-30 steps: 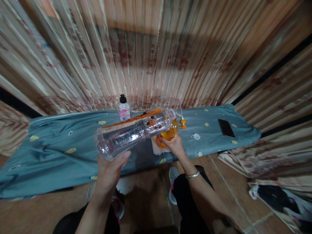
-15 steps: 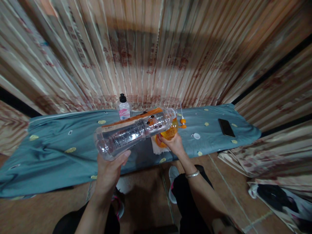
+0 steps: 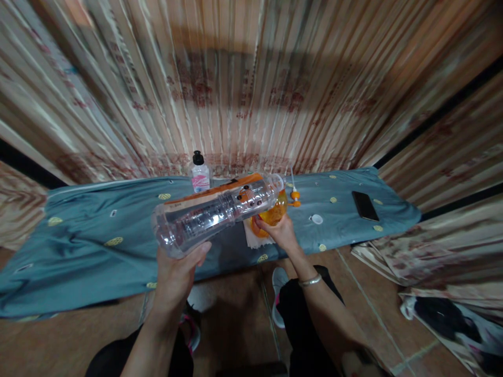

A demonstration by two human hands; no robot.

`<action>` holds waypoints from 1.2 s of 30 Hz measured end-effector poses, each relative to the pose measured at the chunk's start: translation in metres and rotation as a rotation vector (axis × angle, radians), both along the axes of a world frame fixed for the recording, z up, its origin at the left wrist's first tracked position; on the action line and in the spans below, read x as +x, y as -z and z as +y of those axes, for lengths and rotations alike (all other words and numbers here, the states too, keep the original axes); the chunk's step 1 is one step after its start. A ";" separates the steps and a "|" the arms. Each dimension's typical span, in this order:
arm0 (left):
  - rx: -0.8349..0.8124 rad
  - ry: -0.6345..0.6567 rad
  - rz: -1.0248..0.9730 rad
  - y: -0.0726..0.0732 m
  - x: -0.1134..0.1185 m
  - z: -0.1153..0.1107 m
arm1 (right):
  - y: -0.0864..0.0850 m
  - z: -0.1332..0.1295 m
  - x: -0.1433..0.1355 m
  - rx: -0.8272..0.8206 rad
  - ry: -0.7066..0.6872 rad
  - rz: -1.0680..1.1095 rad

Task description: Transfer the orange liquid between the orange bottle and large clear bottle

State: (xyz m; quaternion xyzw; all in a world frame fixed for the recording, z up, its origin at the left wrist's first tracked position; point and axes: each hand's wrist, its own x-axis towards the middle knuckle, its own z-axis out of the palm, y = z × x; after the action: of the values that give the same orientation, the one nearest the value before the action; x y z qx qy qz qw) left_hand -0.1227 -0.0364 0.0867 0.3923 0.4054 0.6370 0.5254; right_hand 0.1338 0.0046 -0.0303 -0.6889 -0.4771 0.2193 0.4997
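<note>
We find the left hand (image 3: 176, 269) closed around 1 clear bottle (image 3: 200, 217), its long axis near level, mouth toward our right, over the orange bottle (image 3: 271, 213). The right hand (image 3: 280, 230), nearer that mouth, grips the orange bottle above the cloth (image 3: 332, 201).

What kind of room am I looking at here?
It looks like a corner of a home, perhaps a bedroom, though I can't be sure. Long patterned curtains hang behind a low surface draped in teal fabric with yellow motifs, and the floor is brown tile.
</note>
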 end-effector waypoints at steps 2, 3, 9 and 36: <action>0.002 0.000 -0.005 0.000 0.000 0.000 | 0.000 0.000 0.000 -0.004 -0.001 -0.001; 0.007 0.003 -0.004 0.000 0.000 0.000 | 0.000 0.000 0.000 -0.002 -0.002 -0.003; 0.032 0.015 0.008 0.004 -0.001 0.000 | 0.001 0.001 0.000 0.012 0.002 0.006; 0.028 0.033 0.018 0.004 -0.001 -0.001 | -0.001 0.000 -0.001 0.001 -0.006 0.014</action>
State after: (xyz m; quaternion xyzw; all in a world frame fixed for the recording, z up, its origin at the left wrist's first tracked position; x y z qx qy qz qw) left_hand -0.1237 -0.0372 0.0830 0.4118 0.3949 0.6303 0.5264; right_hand 0.1329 0.0046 -0.0298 -0.6856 -0.4759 0.2254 0.5027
